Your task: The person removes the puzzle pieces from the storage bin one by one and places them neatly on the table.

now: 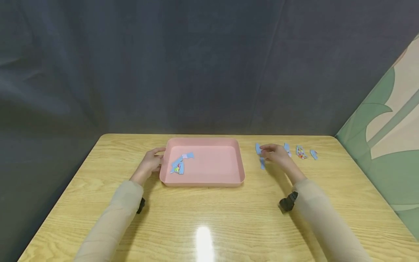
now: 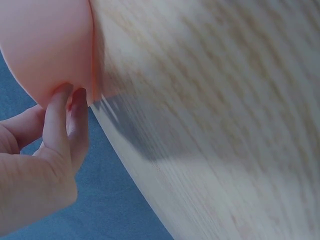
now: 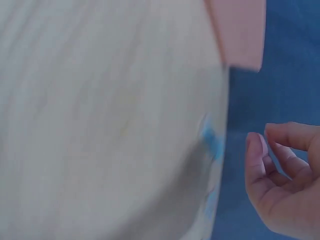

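Against the left side of a pink tray (image 1: 203, 184) rest the fingers of my left hand (image 1: 152, 162). The left wrist view shows this hand (image 2: 50, 145) with bent fingertips touching the tray's outer wall (image 2: 50, 50). My right hand (image 1: 276, 155) hovers beside two blue pieces, an upper one (image 1: 258, 148) and a lower one (image 1: 262, 163). In the right wrist view, that hand (image 3: 285, 180) has thumb and forefinger tips close together, nothing visible between them; a blurred blue piece (image 3: 212, 142) lies on the table to their left.
Inside the tray's left part lie several joined blue pieces (image 1: 181, 167). Right of my right hand are a blue piece (image 1: 286, 147), a multicoloured piece (image 1: 301, 152) and a small blue piece (image 1: 314, 154). A dark curtain (image 1: 209, 65) hangs behind the wooden table (image 1: 242, 225).
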Tool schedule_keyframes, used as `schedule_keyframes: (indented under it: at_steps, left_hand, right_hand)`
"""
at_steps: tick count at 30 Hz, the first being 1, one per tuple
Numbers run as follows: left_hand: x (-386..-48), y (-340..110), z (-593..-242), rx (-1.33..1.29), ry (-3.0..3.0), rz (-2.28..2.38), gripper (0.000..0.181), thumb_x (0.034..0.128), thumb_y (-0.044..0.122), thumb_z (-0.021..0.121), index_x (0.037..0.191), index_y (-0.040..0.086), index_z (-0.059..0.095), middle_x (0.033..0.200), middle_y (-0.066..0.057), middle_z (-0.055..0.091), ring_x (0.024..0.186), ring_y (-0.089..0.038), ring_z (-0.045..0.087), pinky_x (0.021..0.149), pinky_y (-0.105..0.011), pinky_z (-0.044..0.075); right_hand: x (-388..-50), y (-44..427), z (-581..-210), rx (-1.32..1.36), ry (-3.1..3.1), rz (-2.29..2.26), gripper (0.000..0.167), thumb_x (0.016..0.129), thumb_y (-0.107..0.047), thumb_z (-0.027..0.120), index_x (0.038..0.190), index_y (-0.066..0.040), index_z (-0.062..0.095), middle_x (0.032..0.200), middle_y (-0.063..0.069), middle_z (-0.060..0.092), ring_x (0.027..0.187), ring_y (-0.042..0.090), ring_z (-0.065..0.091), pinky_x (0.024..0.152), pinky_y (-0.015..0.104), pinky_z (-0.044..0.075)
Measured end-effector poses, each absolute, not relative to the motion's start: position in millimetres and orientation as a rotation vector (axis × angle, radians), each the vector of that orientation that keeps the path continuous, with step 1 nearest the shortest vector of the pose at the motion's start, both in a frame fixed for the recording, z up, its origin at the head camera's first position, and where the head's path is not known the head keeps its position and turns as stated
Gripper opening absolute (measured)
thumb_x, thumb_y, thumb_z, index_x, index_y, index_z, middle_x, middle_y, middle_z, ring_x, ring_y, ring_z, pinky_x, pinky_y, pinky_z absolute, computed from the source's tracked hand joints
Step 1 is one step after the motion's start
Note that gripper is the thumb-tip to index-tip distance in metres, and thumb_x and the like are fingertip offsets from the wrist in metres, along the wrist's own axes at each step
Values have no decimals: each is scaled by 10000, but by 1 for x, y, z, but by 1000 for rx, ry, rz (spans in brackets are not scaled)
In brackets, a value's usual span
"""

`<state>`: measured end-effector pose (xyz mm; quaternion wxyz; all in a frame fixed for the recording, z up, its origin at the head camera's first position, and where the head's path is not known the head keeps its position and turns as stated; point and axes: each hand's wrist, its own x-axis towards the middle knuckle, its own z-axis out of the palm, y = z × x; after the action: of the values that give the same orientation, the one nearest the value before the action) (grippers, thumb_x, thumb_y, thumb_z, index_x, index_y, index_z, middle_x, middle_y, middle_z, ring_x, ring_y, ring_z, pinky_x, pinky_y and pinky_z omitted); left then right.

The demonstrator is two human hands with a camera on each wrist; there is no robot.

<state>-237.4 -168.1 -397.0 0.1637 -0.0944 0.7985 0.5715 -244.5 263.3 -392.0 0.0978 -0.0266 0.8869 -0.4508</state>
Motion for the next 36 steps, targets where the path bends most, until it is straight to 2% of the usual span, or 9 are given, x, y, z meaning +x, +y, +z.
schedule_keyframes:
  at_steps: [4, 6, 11, 16, 20, 25, 30, 33, 36]
  left_hand:
    - [-238, -168, -395, -249, 2268, 1637, 571, 956, -43, 390, 1504, 55, 261, 1493, -265, 358, 1279, -382, 499, 909, -346, 545]
    - [-238, -168, -395, -248, 2267, 1639, 569, 955, -41, 386, 1503, 53, 262, 1489, -269, 361, 1275, -381, 502, 887, -329, 550]
    - [-238, -167, -395, -245, 2271, 1639, 565, 955, -39, 380, 1501, 47, 265, 1485, -276, 363, 1273, -383, 501, 864, -313, 554]
    - [-238, -167, -394, -260, 2264, 1642, 559, 963, -40, 379, 1503, 51, 265, 1493, -267, 356, 1281, -378, 497, 871, -322, 552]
    - [-237, -167, -393, -274, 2276, 1634, 550, 968, -33, 382, 1501, 55, 277, 1497, -262, 354, 1280, -371, 501, 890, -338, 550]
    - [-237, -167, -393, -282, 2288, 1620, 530, 977, -14, 374, 1497, 58, 295, 1498, -262, 352, 1273, -363, 509, 873, -326, 556]
    - [-237, -169, -391, -277, 2299, 1603, 533, 975, -20, 376, 1497, 51, 293, 1491, -272, 355, 1275, -366, 507, 854, -307, 564]
    - [-238, -169, -391, -267, 2308, 1590, 526, 980, -15, 374, 1496, 42, 289, 1480, -274, 373, 1269, -367, 513, 860, -309, 563]
    - [-237, -167, -391, -259, 2307, 1585, 524, 983, -11, 375, 1497, 37, 281, 1472, -276, 384, 1264, -368, 519, 893, -338, 554]
  right_hand:
    - [-247, 233, -381, -122, 2599, -1394, 401, 986, -114, 491, 1330, 91, 468, 1303, 294, 517, 1146, 357, 558, 993, 457, 492]
    - [-248, 215, -378, -145, 2584, -1428, 388, 974, -101, 514, 1312, 87, 495, 1288, 290, 541, 1112, 321, 583, 980, 442, 503]
    - [-249, 163, -380, -242, 2552, -1477, 323, 923, -10, 556, 1225, 104, 573, 1171, 290, 623, 898, 155, 639, 832, 361, 567]
    - [-243, 117, -391, -305, 2510, -1423, 271, 900, 11, 573, 1159, 70, 626, 1063, 234, 669, 771, 174, 633, 663, 281, 552]
    - [-237, 88, -400, -256, 2446, -1426, 255, 892, 14, 567, 1133, 19, 651, 1032, 160, 673, 749, 156, 591, 618, 229, 500]
    - [-235, 62, -409, -229, 2386, -1484, 230, 886, -5, 599, 1107, 17, 656, 979, 139, 650, 702, 127, 532, 583, 199, 466]
    - [-236, 42, -416, -280, 2393, -1475, 242, 863, 15, 617, 1101, 14, 662, 1003, 151, 665, 740, 117, 567, 607, 184, 490]
    - [-236, 31, -419, -343, 2459, -1417, 269, 849, 7, 638, 1116, -5, 668, 1075, 148, 684, 906, 184, 637, 740, 240, 539]
    - [-237, 23, -421, -375, 2512, -1384, 292, 839, -7, 656, 1131, -5, 664, 1135, 145, 679, 1065, 257, 628, 883, 308, 528]
